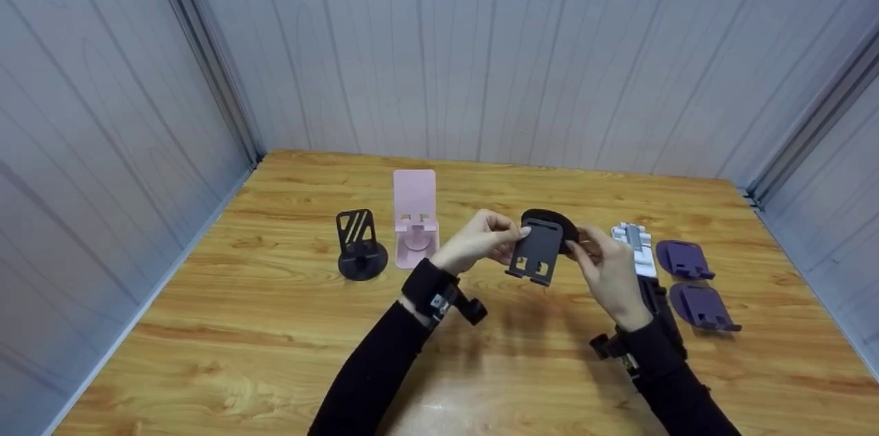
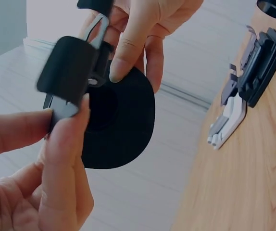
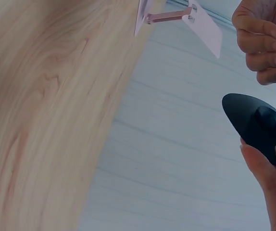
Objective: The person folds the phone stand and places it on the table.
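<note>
Both hands hold a black folding phone stand (image 1: 538,250) up over the middle of the table. My left hand (image 1: 485,238) pinches the edge of its slotted back plate between thumb and fingers. On the other side, my right hand (image 1: 604,268) grips the rim of its round base (image 2: 128,125). In the left wrist view the hinged arm shows between plate and base, unfolded. The right wrist view has the base (image 3: 253,120) tilted, with the right thumb and fingers at its lower edge.
At the left stand an upright black phone stand (image 1: 360,254) and a taller pink one (image 1: 415,196). Beyond the right hand lie a white folded stand (image 1: 642,257), two purple folded stands (image 1: 687,259) and a black one (image 1: 651,292) partly hidden by the wrist. Panel walls (image 1: 453,51) enclose the wooden table (image 1: 226,347).
</note>
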Available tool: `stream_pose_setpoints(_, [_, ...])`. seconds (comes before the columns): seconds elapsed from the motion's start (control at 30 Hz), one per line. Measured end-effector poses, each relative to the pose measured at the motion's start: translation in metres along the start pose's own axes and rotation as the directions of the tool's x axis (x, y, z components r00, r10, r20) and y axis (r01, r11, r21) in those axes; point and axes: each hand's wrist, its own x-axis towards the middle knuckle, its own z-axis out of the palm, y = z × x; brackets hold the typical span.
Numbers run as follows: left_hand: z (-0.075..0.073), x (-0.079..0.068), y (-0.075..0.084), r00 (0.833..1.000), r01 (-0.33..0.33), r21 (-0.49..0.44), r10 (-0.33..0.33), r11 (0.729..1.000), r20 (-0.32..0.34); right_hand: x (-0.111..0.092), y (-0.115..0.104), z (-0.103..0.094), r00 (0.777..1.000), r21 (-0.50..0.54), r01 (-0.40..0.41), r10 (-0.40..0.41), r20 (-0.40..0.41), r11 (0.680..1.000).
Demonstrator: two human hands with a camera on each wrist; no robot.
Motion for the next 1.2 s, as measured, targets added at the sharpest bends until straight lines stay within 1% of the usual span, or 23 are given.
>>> stream_pose_setpoints(0.1, [0.0,-0.002,0.004,0.998,-0.058,0.033,0.059,0.998,-0.016,0.0,0.002,0.0,1.0,0.1,-0.013,0.013,-0.001,0.995])
stream_pose_setpoints(0.13, [0.0,-0.003,0.006,0.996,-0.087,0.061,0.089,0.994,-0.028,-0.002,0.018,0.003,1.0,0.169,0.008,-0.009,0.004,0.986])
stream_pose_setpoints(0.17, [0.001,-0.004,0.007,0.991,-0.121,0.105,0.127,0.987,-0.049,-0.003,0.028,0.006,1.0,0.232,0.016,-0.018,0.005,0.973])
stream_pose_setpoints(0.2, [0.001,-0.005,0.009,0.983,-0.152,0.161,0.166,0.975,-0.076,-0.004,0.029,0.006,1.0,0.27,0.002,-0.005,0.012,0.963])
stream_pose_setpoints(0.27, [0.003,-0.006,0.011,0.963,-0.188,0.28,0.232,0.941,-0.135,-0.005,0.028,0.005,0.997,0.329,-0.072,0.06,0.047,0.942])
stream_pose_setpoints(0.3, [0.003,-0.007,0.012,0.955,-0.189,0.332,0.251,0.924,-0.157,-0.005,0.028,0.004,0.994,0.347,-0.107,0.09,0.066,0.932])
stream_pose_setpoints(0.33, [0.004,-0.008,0.013,0.951,-0.18,0.368,0.257,0.912,-0.17,-0.005,0.027,0.003,0.988,0.372,-0.148,0.125,0.086,0.916])
stream_pose_setpoints(0.37, [0.004,-0.008,0.013,0.954,-0.166,0.384,0.247,0.908,-0.171,-0.003,0.011,-0.002,0.977,0.359,-0.211,0.187,0.101,0.909])
stream_pose_setpoints(0.4, [0.004,-0.008,0.013,0.961,-0.151,0.378,0.225,0.913,-0.158,-0.004,0.021,-0.001,0.973,0.391,-0.228,0.193,0.128,0.892])
stream_pose_setpoints(0.43, [0.004,-0.008,0.012,0.972,-0.134,0.354,0.192,0.926,-0.136,-0.005,0.032,0.001,0.974,0.453,-0.223,0.174,0.149,0.863])
stream_pose_setpoints(0.5, [0.005,-0.007,0.011,0.99,-0.106,0.265,0.128,0.958,-0.065,-0.005,0.033,0.0,0.966,0.475,-0.256,0.198,0.169,0.842])
stream_pose_setpoints(0.53, [0.005,-0.007,0.01,0.995,-0.091,0.205,0.1,0.974,-0.029,-0.004,0.034,-0.001,0.961,0.48,-0.274,0.213,0.179,0.833])
stream_pose_setpoints(0.6, [0.006,-0.005,0.008,0.997,-0.074,0.097,0.072,0.992,0.017,-0.003,0.034,-0.002,0.95,0.48,-0.308,0.243,0.194,0.821])
stream_pose_setpoints(0.63, [0.006,-0.004,0.007,0.997,-0.066,0.046,0.065,0.997,0.03,0.001,0.013,-0.007,0.932,0.434,-0.361,0.303,0.198,0.825])
stream_pose_setpoints(0.67, [0.007,-0.003,0.007,0.998,-0.06,0.0,0.06,0.998,0.036,0.004,0.0,-0.01,0.908,0.378,-0.418,0.364,0.208,0.826])
stream_pose_setpoints(0.73, [0.008,-0.002,0.006,0.998,-0.047,-0.053,0.048,0.997,0.027,0.005,-0.004,-0.012,0.883,0.371,-0.468,0.407,0.235,0.802])
stream_pose_setpoints(0.8, [0.009,-0.001,0.004,0.999,-0.038,-0.065,0.038,0.997,0.004,0.007,-0.008,-0.014,0.858,0.362,-0.511,0.439,0.265,0.78])
stream_pose_setpoints(0.9, [0.01,-0.001,0.003,0.999,-0.041,-0.05,0.04,0.998,-0.023,0.008,-0.01,-0.017,0.813,0.39,-0.58,0.48,0.329,0.715])
stream_pose_setpoints(0.93, [0.01,-0.001,0.002,0.999,-0.045,-0.042,0.044,0.998,-0.029,0.009,-0.011,-0.017,0.798,0.399,-0.601,0.49,0.352,0.692])
stream_pose_setpoints(1.03, [0.01,0.0,0.0,0.997,-0.066,-0.01,0.066,0.998,-0.037,0.01,-0.011,-0.019,0.751,0.393,-0.655,0.5,0.431,0.646])
stream_pose_setpoints(1.07, [0.011,0.0,-0.001,0.997,-0.073,-0.002,0.073,0.997,-0.039,0.01,-0.011,-0.019,0.738,0.385,-0.668,0.499,0.455,0.637])
stream_pose_setpoints(1.13, [0.012,0.001,-0.002,0.996,-0.081,0.01,0.081,0.997,-0.046,0.01,-0.01,-0.02,0.719,0.359,-0.681,0.49,0.493,0.638])
stream_pose_setpoints(1.2, [0.012,0.002,-0.002,0.995,-0.086,0.01,0.086,0.996,-0.05,0.01,-0.009,-0.02,0.706,0.349,-0.69,0.484,0.516,0.634])
